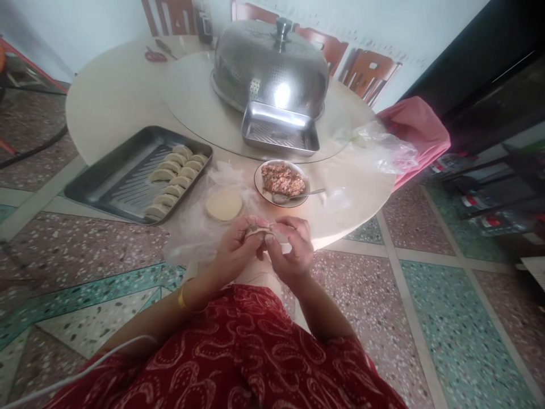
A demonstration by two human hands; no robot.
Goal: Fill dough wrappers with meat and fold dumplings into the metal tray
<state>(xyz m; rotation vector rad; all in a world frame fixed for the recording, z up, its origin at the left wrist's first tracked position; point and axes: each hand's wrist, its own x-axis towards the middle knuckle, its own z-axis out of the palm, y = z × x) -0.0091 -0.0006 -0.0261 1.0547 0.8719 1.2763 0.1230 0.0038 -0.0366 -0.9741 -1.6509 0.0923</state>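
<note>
Both my hands meet at the table's near edge around one dumpling (259,230), pinching its wrapper edge. My left hand (238,241) grips the dumpling's left side, and my right hand (293,249) has thumb and fingers closed on its right end. Fingers cover much of the dumpling. Just beyond my left hand, a stack of round dumpling wrappers (224,204) lies on a clear plastic bag (191,233). Past my right hand sits a bowl (259,190) of minced filling (283,178), with a spoon (313,192) resting in it.
A dark tray (106,190) at left holds two rows of folded dumplings (174,182). Farther back, a smaller metal tray (281,136) stands before a large domed steel lid (272,68) on the glass turntable (191,108). Red scissors (155,55) lie far left; a pink-draped chair (415,133) stands right.
</note>
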